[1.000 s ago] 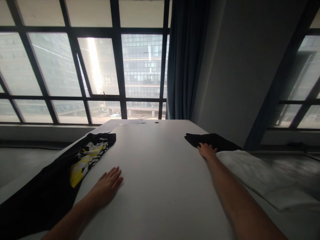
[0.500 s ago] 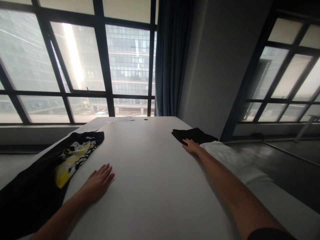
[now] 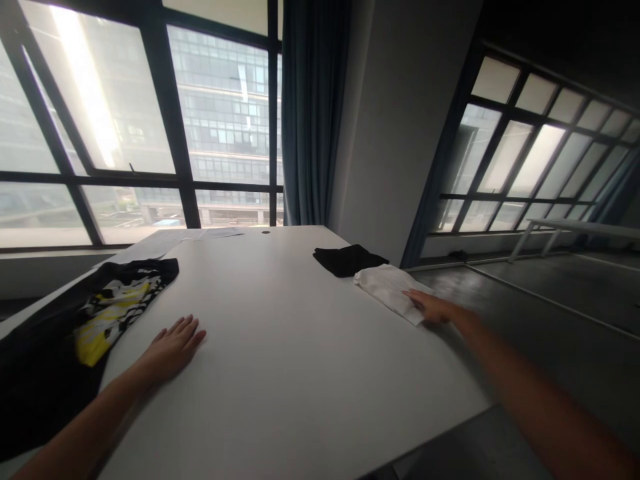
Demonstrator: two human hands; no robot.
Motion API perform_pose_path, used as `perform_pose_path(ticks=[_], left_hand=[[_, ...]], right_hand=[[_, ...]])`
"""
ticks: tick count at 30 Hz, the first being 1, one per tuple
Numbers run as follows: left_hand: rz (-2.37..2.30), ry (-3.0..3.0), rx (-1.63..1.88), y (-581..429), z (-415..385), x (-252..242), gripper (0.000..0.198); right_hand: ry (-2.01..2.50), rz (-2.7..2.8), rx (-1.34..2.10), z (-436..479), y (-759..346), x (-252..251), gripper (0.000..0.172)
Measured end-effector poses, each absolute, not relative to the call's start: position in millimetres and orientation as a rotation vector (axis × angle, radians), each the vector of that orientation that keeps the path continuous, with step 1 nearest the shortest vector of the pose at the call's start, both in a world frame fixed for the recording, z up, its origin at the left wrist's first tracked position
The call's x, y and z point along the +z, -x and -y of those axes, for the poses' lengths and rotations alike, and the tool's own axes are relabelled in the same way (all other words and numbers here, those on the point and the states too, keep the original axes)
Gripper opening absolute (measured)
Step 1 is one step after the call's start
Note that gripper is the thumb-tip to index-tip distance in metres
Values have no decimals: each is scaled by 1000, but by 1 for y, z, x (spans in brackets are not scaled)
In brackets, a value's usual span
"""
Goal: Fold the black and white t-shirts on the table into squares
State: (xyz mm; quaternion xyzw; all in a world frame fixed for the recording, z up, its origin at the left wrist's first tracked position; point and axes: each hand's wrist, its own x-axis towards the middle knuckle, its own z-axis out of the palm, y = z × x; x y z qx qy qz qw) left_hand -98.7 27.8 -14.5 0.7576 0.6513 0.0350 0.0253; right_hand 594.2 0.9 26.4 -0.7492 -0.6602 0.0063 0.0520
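Since the earlier frames, the right hand (image 3: 433, 309) is withdrawn from the black cloth (image 3: 350, 259) and is now placed on the white cloth (image 3: 387, 288). The view is also turned to the right, so that a second window (image 3: 525, 160) is brought into sight.

The right hand is held open, with the fingers stretched out toward the left. The fingertips are laid on the near right corner of the white cloth. No fold of the cloth is seen to be gripped.

The white cloth is laid flat on the table (image 3: 300, 373), close to the right edge. Its far end is touching the black cloth, or just beside it; which of the two cannot be told. The black cloth is positioned further from the person, also near the right edge.

The left hand (image 3: 173, 340) is laid flat on the bare table, palm down, with the fingers extended and slightly spread. Nothing is held by it. A black garment (image 3: 35, 373) with a yellow print is spread just beside it, along the left edge. Sheets of paper (image 3: 200, 235) are seen at the far end of the table, below the window behind.
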Motion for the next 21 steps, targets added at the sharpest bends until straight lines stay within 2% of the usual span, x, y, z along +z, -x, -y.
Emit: perform_pose_path(ticks=[2, 3, 8, 13, 17, 19, 21], left_hand=[[-2009, -2360, 94, 97, -27, -13, 64], [-2002, -2369, 86, 97, -26, -13, 64], [-1992, -2366, 74, 94, -21, -6, 64], [-1980, -2338, 34, 93, -19, -4, 68], [-2006, -2349, 69, 92, -20, -5, 68], [-2019, -2342, 44, 90, -19, -5, 69], [-2011, -2329, 10, 89, -18, -4, 70]], right_hand=[[2238, 2121, 71, 11, -599, 19, 88], [2208, 2145, 58, 14, -599, 17, 87], [2097, 2009, -90, 22, -579, 12, 62], [2059, 2083, -158, 48, -554, 17, 57], [2053, 2189, 50, 58, -552, 32, 54], [2116, 2224, 237, 45, -552, 44, 60], [2189, 2177, 229, 20, -548, 56, 60]])
